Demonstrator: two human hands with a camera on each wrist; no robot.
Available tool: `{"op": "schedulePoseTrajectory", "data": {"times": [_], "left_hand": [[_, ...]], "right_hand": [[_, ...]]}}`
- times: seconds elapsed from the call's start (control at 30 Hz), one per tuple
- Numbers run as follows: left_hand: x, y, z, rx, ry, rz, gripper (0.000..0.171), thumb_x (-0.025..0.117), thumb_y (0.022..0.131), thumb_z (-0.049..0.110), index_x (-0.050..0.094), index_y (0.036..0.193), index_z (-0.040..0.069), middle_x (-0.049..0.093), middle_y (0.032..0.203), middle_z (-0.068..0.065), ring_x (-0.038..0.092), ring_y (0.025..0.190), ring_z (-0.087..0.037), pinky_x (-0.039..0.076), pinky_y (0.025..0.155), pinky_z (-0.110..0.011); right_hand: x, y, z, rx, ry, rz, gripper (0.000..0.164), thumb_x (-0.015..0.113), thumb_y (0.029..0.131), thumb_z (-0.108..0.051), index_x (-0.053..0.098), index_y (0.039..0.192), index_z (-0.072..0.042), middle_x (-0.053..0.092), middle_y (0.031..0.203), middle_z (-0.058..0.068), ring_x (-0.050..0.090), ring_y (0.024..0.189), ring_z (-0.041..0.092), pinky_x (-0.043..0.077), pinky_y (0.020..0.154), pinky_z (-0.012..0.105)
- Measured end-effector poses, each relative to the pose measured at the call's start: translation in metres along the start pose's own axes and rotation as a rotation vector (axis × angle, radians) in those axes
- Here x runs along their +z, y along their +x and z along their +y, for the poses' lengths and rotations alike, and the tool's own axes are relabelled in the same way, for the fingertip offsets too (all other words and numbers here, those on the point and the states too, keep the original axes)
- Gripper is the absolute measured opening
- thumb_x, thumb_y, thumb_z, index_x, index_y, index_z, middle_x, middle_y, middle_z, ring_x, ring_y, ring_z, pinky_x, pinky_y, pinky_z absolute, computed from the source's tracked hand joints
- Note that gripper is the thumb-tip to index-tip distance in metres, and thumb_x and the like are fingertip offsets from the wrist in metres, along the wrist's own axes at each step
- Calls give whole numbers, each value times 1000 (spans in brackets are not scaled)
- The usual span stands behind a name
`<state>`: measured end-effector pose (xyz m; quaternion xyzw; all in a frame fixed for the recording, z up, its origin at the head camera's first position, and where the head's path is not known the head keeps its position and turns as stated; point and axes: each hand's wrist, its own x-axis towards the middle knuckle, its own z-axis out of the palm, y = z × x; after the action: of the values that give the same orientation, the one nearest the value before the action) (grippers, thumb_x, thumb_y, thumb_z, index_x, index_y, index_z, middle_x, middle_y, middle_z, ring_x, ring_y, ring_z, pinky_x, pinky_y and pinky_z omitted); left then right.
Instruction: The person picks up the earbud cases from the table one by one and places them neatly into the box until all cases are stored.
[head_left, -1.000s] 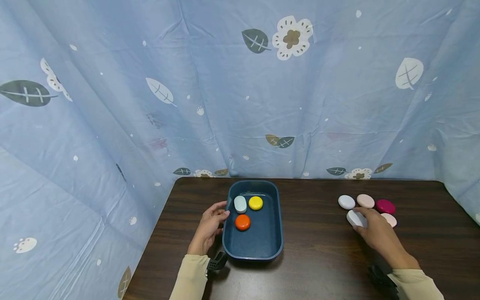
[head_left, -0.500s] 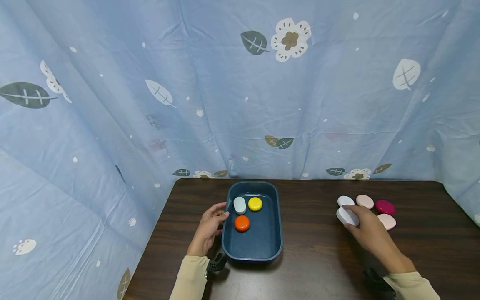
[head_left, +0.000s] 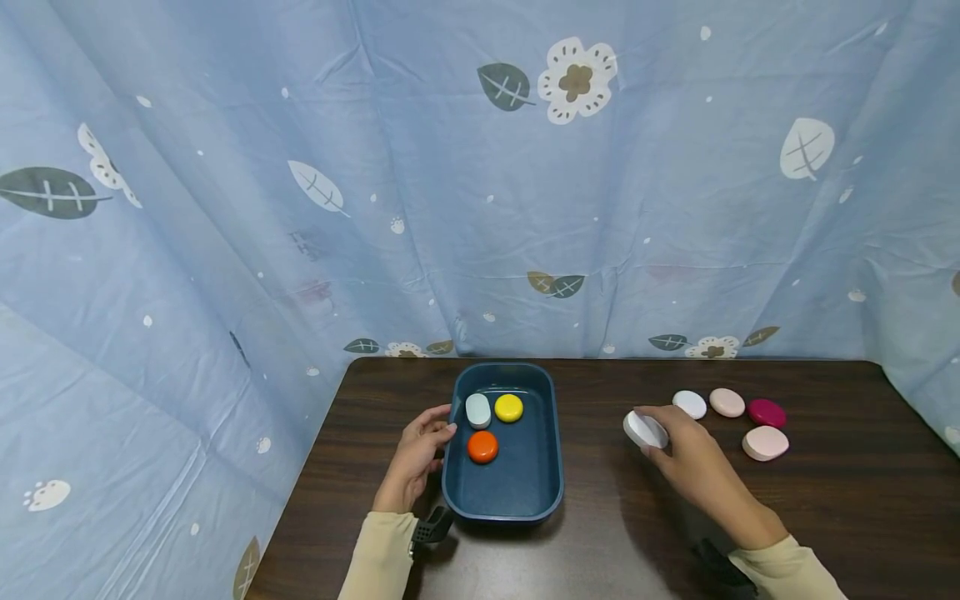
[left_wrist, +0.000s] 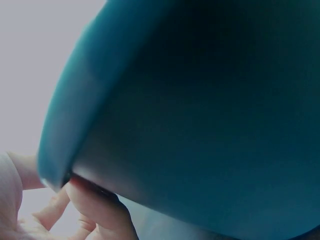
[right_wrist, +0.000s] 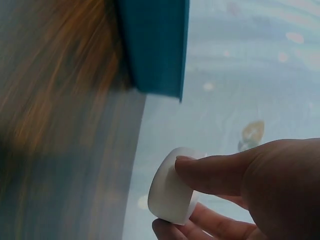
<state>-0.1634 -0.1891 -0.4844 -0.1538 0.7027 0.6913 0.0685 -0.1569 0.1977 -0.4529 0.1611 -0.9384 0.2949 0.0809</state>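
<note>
Right hand (head_left: 701, 471): your thumb and fingers pinch one white disc (head_left: 643, 430), held over the dark wood table (head_left: 596, 492) between the blue tray (head_left: 517, 487) and four loose discs (head_left: 727, 403). Disc: probably light, stiff, slick; best pinched across its rounded rim. Left hand (head_left: 412, 458): touching your tray's left rim; grip cannot be told. Tray: raised rim all round; open room inside at its near end and right side.

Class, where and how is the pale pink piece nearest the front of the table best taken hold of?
Probably by the left and right ends of the front pale pink piece, from above and the near side. It lies flat on the table, exposing its side edge, and the crimson piece sits close behind it.
</note>
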Motion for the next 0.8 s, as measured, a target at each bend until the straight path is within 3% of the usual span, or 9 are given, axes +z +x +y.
{"op": "schedulePoseTrajectory", "data": {"times": [0.5, 0.8], "left_hand": [[0, 1, -1, -8, -2, 9, 40, 61, 106, 12, 59, 146, 5, 64, 114, -16, 59, 91, -25, 53, 71, -31], [0, 0, 0, 3, -9, 5, 40, 62, 106, 11, 58, 146, 4, 64, 113, -16, 59, 89, -24, 52, 69, -30]], "right_hand": [[22, 11, -50, -114, 84, 20, 52, 83, 80, 13, 70, 129, 0, 69, 123, 18, 70, 107, 32, 59, 83, 50], [34, 20, -76, -100, 125, -13, 52, 83, 81, 13, 70, 129, -3, 69, 123, 13, 69, 106, 27, 60, 86, 47]]}}
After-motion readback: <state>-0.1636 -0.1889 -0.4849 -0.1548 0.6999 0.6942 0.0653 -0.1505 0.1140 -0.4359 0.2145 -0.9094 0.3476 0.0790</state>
